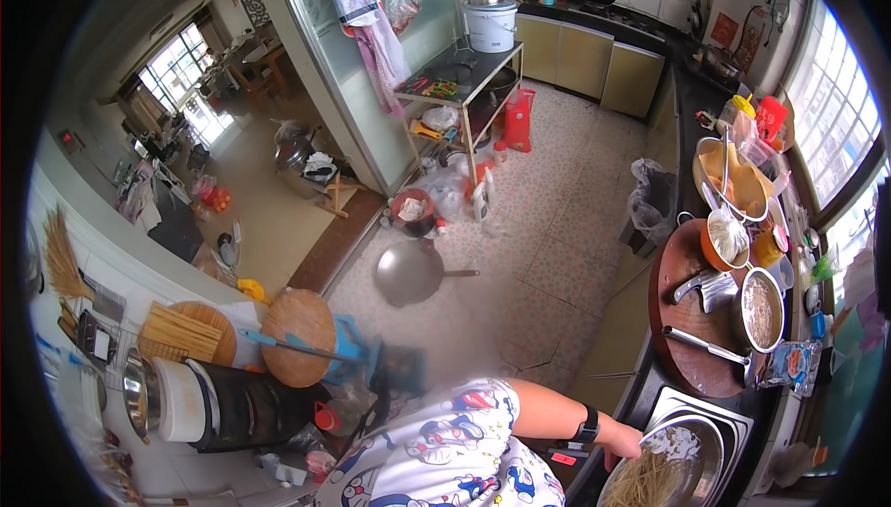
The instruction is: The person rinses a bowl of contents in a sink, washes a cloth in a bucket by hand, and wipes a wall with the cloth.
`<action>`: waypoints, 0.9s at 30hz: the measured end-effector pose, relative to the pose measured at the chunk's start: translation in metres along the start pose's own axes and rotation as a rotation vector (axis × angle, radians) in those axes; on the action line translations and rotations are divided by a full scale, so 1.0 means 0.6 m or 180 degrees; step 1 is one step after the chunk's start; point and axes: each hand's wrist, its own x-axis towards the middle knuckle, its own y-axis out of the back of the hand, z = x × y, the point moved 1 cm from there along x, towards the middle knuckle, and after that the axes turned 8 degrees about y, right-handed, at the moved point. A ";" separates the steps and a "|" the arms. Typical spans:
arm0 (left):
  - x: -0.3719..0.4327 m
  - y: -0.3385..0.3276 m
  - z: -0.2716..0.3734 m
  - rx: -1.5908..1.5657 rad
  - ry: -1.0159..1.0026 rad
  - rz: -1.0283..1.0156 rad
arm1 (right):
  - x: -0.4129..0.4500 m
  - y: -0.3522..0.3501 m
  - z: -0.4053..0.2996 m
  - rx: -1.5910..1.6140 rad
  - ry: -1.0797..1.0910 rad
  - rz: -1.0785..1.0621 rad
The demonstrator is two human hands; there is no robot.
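Observation:
At the lower right, my left hand (623, 441), with a black band on its wrist, grips the near rim of a stainless steel bowl (711, 453). Long pale strands (644, 480) lie in the bowl, with whitish foam or bits beside them. The bowl sits over a steel sink (739, 423), cut off by the picture's lower edge. My right hand is out of view. Beyond the sink, a round wooden chopping board (696, 329) carries a cleaver (717, 290) and a long-handled metal utensil (706, 343). A metal basin of pale food (760, 309) stands at the board's right edge.
An orange bowl (717, 246) and a strainer basket (702, 166) stand farther along the counter. A lined bin (651, 204) is by the cabinets. A wok (409, 272) lies on the floor. Behind are a metal rack (463, 82), a round wooden board (298, 336) and a black container (243, 402).

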 end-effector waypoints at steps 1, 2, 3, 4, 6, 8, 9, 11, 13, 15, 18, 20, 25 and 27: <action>0.003 0.000 -0.002 -0.0001 -0.0001 0.0001 | 0.001 -0.001 0.000 0.0007 -0.0004 -0.0004; 0.007 0.001 -0.007 -0.0015 -0.0045 0.0037 | 0.001 -0.003 0.000 0.0011 -0.0002 -0.0009; 0.010 0.001 -0.009 -0.0025 -0.0089 0.0071 | 0.001 -0.003 0.001 0.0022 0.0001 -0.0006; 0.010 0.001 -0.009 -0.0024 -0.0090 0.0070 | 0.001 -0.004 0.000 0.0030 -0.0002 -0.0007; 0.010 0.002 -0.009 0.0000 -0.0104 0.0055 | 0.003 -0.005 0.000 0.0042 -0.0011 -0.0014; 0.016 0.003 -0.012 -0.0003 -0.0103 0.0055 | 0.006 -0.008 0.000 0.0050 -0.0012 -0.0016; 0.018 0.003 -0.012 -0.0005 -0.0103 0.0054 | 0.007 -0.008 -0.001 0.0053 -0.0006 -0.0010; 0.017 0.003 -0.008 -0.0008 -0.0102 0.0075 | 0.010 -0.009 0.000 0.0065 -0.0013 -0.0007; 0.014 0.002 -0.004 -0.0012 -0.0101 0.0095 | 0.013 -0.008 0.002 0.0074 -0.0014 -0.0006; 0.013 0.002 -0.001 -0.0050 -0.0133 0.0071 | 0.017 -0.008 0.002 0.0087 -0.0017 -0.0013; 0.016 0.001 -0.002 -0.0027 -0.0114 0.0067 | 0.019 -0.011 0.003 0.0117 -0.0008 -0.0013; 0.012 -0.002 -0.003 -0.0021 -0.0118 0.0085 | 0.014 -0.010 0.007 0.0119 -0.0012 -0.0029; -0.002 -0.008 -0.016 -0.0055 -0.0122 0.0097 | -0.004 -0.015 0.013 0.0166 -0.0015 -0.0047; -0.009 -0.010 -0.015 0.0023 -0.0021 0.0034 | -0.019 -0.012 0.018 0.0181 -0.0047 -0.0002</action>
